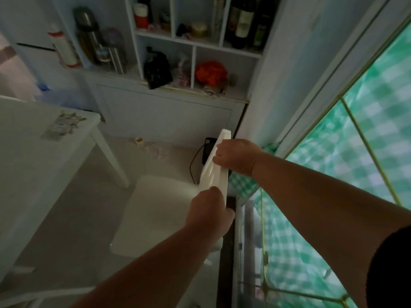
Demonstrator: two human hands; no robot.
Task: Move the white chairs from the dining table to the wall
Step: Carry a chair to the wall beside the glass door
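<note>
Fingers [219,152] of the right hand [235,157] curl over the top rail of a white chair [164,210], gripping near the rail's far end. Left hand [209,215] clamps the same rail at its near end, thumb side up, fingers wrapped out of sight behind the backrest. Both arms bare; a dark sleeve [391,267] shows at the right shoulder.

Chair stands on the pale floor [73,218], seat facing left toward the white worktop [33,152], backrest just beside a glass-panelled door [347,165] with brass strips and green checked cloth behind it. Chair sits apart from the worktop, whose leg comes down to the left of the seat. A patterned mat [62,125] lies near the worktop's corner.

Beyond: white shelf unit [189,101] holding bottles [241,21], a steel flask [87,34], a black bag [156,71], an orange bag [211,72]. A black object with a cord [208,150] sits on the floor behind the backrest. Frame somewhat blurred.
</note>
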